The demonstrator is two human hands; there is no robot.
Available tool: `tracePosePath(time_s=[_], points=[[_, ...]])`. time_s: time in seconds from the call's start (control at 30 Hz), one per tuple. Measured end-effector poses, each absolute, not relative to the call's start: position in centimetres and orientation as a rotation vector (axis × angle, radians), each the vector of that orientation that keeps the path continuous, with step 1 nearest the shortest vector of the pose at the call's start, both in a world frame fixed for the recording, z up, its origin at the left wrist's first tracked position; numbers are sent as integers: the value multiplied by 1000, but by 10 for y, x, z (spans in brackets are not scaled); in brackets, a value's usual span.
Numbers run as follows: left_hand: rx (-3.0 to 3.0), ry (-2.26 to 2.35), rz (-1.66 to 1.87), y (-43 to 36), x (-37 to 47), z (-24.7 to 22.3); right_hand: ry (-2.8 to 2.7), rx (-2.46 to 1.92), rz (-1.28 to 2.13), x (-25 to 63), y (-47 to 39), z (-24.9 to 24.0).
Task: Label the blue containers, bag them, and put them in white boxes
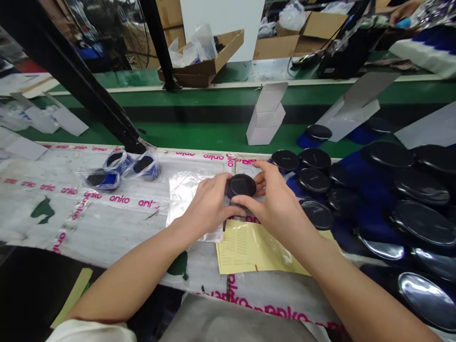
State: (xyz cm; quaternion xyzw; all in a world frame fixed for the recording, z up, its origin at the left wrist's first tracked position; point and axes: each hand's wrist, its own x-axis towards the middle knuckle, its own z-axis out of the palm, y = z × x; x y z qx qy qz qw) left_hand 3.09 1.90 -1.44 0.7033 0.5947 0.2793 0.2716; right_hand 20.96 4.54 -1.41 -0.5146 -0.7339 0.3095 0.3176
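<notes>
Left hand (208,202) and right hand (276,197) pinched dark-topped round item (242,184) between them, nearer far edge of surface (117,223). Likely light, stiff; smooth top probably slippery, sides best hold.

A white panel (217,16) stands behind a green bench (199,135), right of a fan (138,38).

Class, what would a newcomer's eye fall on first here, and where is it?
Probably the crowd of dark blue objects with glossy black oval tops, filling the right side. Next, perhaps, the left hand and right hand at centre, holding a dark object with an oval top. Three blue-and-black objects in clear plastic lie at left, on pink-lettered white covering.
</notes>
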Motion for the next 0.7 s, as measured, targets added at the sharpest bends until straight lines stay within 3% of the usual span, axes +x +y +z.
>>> tracePosePath(time_s=[0.27,0.7], points=[[1830,1427,873,17,32,-18,-1657,-1228,997,229,17,6],[1994,1381,939,9,32,-25,-1588,-1361,1020,211,2,-10]])
